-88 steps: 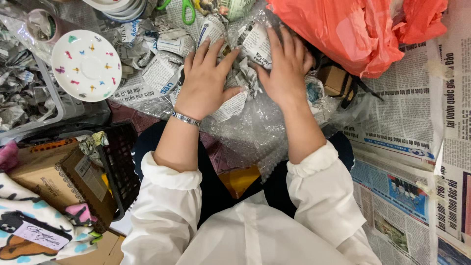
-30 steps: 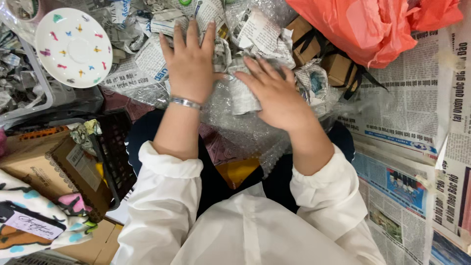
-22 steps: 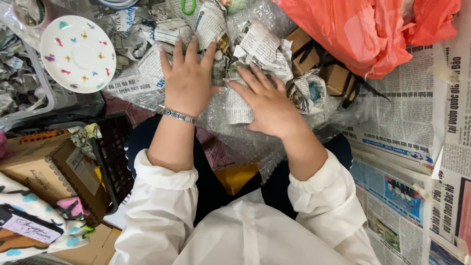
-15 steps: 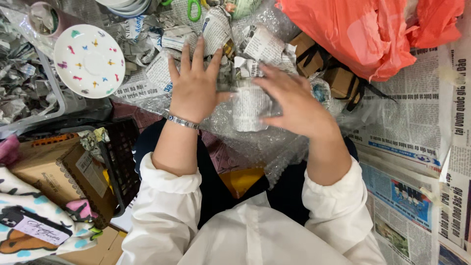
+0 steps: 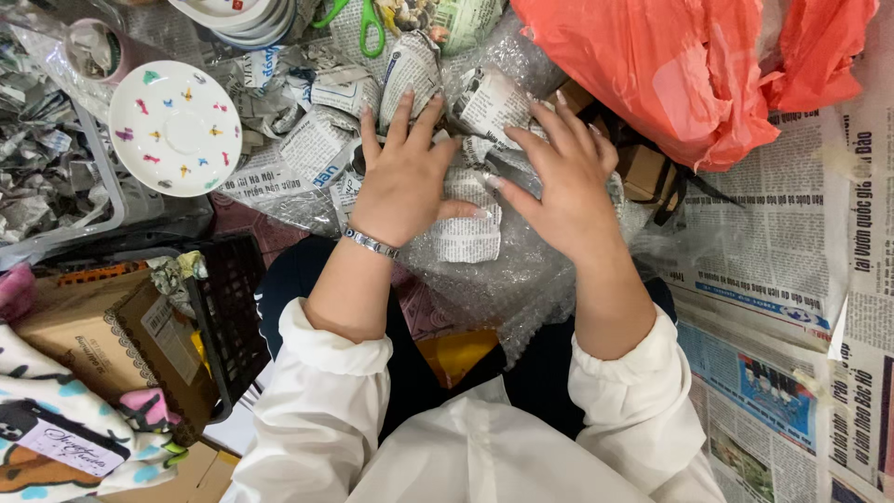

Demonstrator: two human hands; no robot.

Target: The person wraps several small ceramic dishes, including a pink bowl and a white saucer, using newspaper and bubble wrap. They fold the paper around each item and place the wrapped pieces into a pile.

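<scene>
Hands (image 5: 405,177) lie spread flat on newspaper-wrapped bundle (image 5: 466,219).

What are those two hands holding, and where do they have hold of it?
A newspaper-wrapped bundle on bubble wrap. The left hand presses flat on its left side; the right hand touches its right edge with the fingers. Neither hand truly grips it.

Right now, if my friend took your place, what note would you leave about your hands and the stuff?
Left hand: flat, palm down on the newspaper-wrapped bundle, gripping nothing.
Right hand: fingers spread, on the same bundle and the bubble wrap under it.
Nearby: patterned saucer unwrapped at left, green scissors at top, orange plastic bag at right.
Done: bundle is in newspaper.
Left: bubble wrap not yet closed round it.
</scene>
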